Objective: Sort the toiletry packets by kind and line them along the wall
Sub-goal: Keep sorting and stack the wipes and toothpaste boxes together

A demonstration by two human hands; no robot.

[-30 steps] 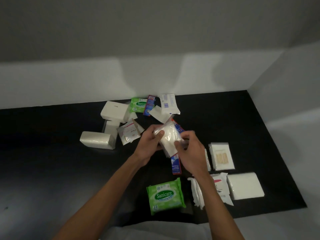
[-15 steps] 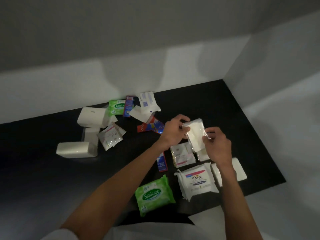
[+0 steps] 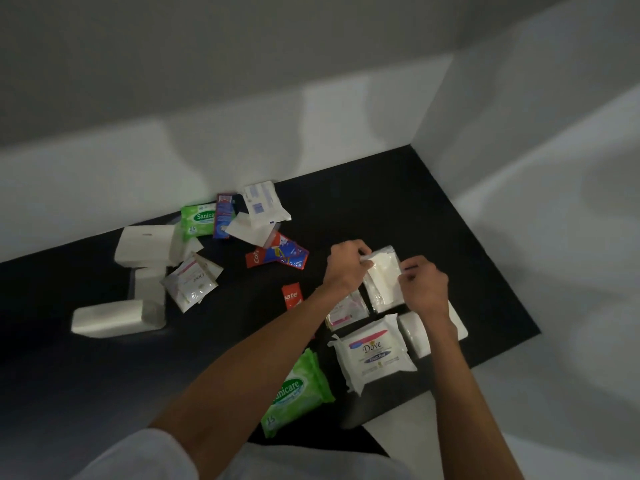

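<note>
Both hands hold one clear packet.
Left hand (image 3: 348,263) and right hand (image 3: 423,287) each grip the clear packet (image 3: 382,271) near the bench's (image 3: 398,209) right edge.

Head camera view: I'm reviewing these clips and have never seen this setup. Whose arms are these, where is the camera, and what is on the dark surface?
The camera sits on a person's head, looking down at their own bare arms. The left hand and right hand together hold a clear packet above a black mat. Scattered on it: green wipes packs, a white Dove pack, red toothpaste sachets and white tissue packs. Nothing is lined along the wall yet.
</note>
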